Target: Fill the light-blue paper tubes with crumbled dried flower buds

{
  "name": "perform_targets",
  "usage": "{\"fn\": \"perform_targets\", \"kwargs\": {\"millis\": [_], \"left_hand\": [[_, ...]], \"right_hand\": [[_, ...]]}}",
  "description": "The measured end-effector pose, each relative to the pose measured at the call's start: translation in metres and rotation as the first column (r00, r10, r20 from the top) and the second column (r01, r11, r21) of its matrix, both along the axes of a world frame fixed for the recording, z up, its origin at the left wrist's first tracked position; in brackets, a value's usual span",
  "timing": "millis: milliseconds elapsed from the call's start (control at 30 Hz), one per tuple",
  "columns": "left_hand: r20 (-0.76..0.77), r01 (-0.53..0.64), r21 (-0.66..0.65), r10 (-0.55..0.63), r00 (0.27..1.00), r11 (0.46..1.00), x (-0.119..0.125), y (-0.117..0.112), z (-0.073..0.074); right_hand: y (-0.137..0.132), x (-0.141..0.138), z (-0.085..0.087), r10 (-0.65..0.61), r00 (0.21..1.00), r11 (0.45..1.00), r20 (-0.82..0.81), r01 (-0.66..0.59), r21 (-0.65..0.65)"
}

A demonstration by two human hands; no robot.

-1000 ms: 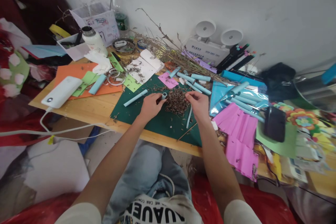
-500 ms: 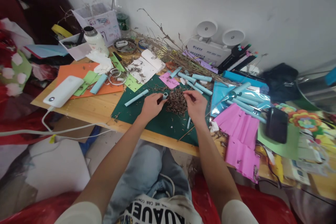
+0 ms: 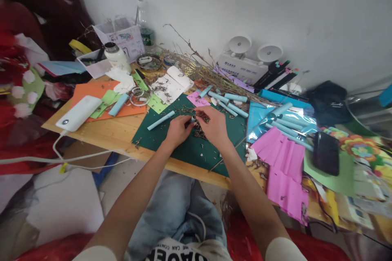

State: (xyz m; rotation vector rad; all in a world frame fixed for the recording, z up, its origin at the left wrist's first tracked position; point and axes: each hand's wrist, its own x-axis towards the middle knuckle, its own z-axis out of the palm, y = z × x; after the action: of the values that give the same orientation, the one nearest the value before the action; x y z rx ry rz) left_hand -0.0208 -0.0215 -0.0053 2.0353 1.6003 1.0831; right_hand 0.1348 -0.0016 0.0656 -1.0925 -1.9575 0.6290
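My left hand grips a short light-blue paper tube, its open end tilted up. Right beside the tube's mouth, my right hand has its fingers pinched together on dried brown plant bits. A pile of the same bits lies under this hand, which partly hides it. Both hands are over a dark green mat. Left of my left hand rests a longer blue tube, and several more blue tubes lie beyond my hands.
Dry twigs lie along the wall by a white device. To the right are pink crepe paper, a blue plastic packet and a dark phone. A white power bank and a bottle stand left.
My right hand has moved left from the pile's right side to the tube's mouth, now covering much of the pile. My left hand keeps the tube in place. The view has shifted slightly.
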Motion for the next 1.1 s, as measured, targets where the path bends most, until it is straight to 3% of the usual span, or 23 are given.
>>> {"fn": "perform_targets", "kwargs": {"millis": [267, 500, 633, 733, 833, 967, 1100], "left_hand": [[-0.012, -0.001, 0.007, 0.001, 1.0, 1.0, 0.0, 0.0, 0.0], [0.006, 0.022, 0.01, -0.022, 1.0, 1.0, -0.001, 0.0, 0.0], [0.016, 0.005, 0.01, -0.005, 1.0, 1.0, 0.0, 0.001, -0.001], [0.008, -0.001, 0.014, 0.001, 1.0, 1.0, 0.0, 0.001, -0.001], [-0.012, -0.006, 0.032, 0.006, 1.0, 0.999, 0.001, 0.0, -0.001], [-0.023, -0.002, 0.041, 0.003, 1.0, 0.999, 0.0, 0.0, -0.002], [-0.003, -0.003, 0.045, 0.003, 1.0, 0.999, 0.0, 0.001, -0.002]], "right_hand": [[0.002, 0.003, -0.006, 0.027, 0.999, 1.0, 0.026, -0.026, -0.005], [-0.005, 0.004, -0.01, 0.063, 0.961, 0.976, 0.269, -0.115, 0.184], [-0.006, 0.002, -0.011, 0.025, 0.985, 0.984, 0.171, -0.054, 0.168], [-0.005, 0.001, -0.012, -0.033, 0.999, 0.997, 0.029, 0.031, 0.071], [-0.002, 0.002, -0.013, -0.04, 0.999, 0.999, -0.027, 0.039, -0.027], [-0.001, 0.002, -0.016, -0.012, 1.0, 1.0, -0.001, 0.012, -0.013], [-0.004, 0.004, -0.018, 0.026, 0.989, 0.997, 0.145, -0.037, 0.07]]}}
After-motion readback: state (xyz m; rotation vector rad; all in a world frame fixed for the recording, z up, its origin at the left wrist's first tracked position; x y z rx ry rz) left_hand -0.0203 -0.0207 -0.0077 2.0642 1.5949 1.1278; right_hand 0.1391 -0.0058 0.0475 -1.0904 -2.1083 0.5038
